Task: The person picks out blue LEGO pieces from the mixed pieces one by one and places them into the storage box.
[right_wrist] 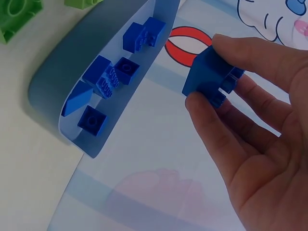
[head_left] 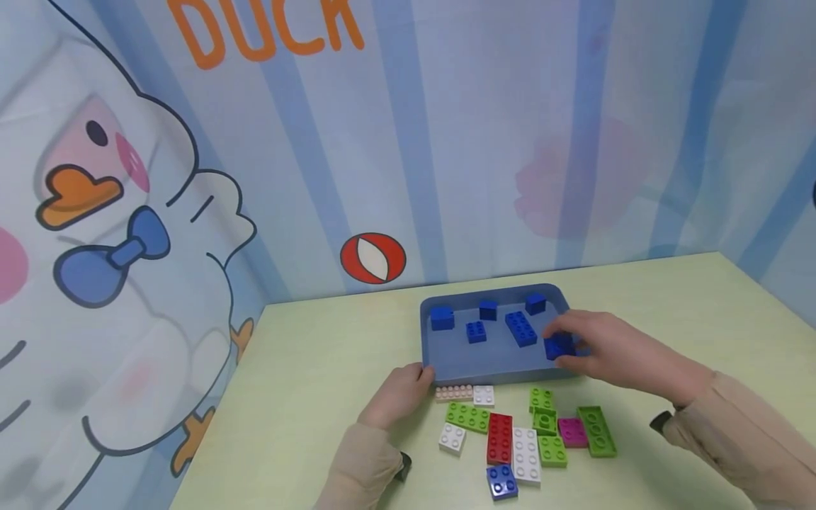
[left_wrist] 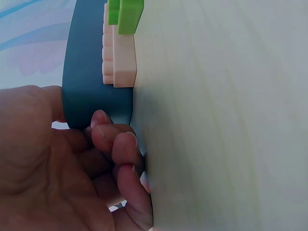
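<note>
A blue-grey tray [head_left: 497, 375] sits towards the back of the table. At its near left corner my left hand [head_left: 397, 391] grips the wall, thumb on one side and curled fingers on the other. Over the tray's right end, my right hand [head_left: 612, 350] pinches a blue toy brick [right_wrist: 207, 74] between thumb and fingertips. Several blue bricks lie spread inside the tray, among them a long one [head_left: 521, 329] and a small square one [head_left: 475, 331]. A pale pink brick [left_wrist: 124, 60] lies along the tray's front wall, near my left fingers.
In front of the tray lie loose bricks: red [head_left: 500, 439], long white [head_left: 526, 455], magenta [head_left: 572, 433], blue [head_left: 502, 482], small white [head_left: 452, 439] and several lime green ones, including a long one [head_left: 597, 431]. A printed cloth [head_left: 408, 142] hangs behind the table.
</note>
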`<state>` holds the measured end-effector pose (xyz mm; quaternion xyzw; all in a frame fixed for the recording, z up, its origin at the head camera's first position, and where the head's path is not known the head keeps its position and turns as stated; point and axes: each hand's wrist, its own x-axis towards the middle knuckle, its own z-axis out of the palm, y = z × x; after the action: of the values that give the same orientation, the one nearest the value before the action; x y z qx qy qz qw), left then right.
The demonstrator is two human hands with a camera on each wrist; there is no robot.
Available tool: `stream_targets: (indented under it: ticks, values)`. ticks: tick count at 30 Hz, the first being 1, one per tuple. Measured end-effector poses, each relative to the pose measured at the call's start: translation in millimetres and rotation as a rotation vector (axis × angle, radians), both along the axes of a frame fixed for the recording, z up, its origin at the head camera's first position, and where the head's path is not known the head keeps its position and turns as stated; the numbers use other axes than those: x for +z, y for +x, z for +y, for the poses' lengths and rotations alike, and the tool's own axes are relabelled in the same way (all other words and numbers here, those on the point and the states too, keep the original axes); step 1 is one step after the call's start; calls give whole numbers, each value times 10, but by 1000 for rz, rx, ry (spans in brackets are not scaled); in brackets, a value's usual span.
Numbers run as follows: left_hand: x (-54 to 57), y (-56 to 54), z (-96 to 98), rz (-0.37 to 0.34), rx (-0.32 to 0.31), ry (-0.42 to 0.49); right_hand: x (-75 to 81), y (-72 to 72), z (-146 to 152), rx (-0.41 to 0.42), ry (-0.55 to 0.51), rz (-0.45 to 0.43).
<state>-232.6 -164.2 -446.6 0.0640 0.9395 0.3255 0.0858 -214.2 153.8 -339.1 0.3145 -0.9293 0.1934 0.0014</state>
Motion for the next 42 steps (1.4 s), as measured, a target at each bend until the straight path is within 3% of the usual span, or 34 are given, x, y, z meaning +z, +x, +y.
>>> stream_targets:
  ticks: [20,35,42]
  values:
    - [8,9,1,-9,-4,12,-82,-350,-292,-9,21,25]
    - [31,5,10,-13,3,14,-367,-556,-493,18,-1,-39]
    - [55,22,3,-5,-8,13,-496,-596,-572,29,41,-48]
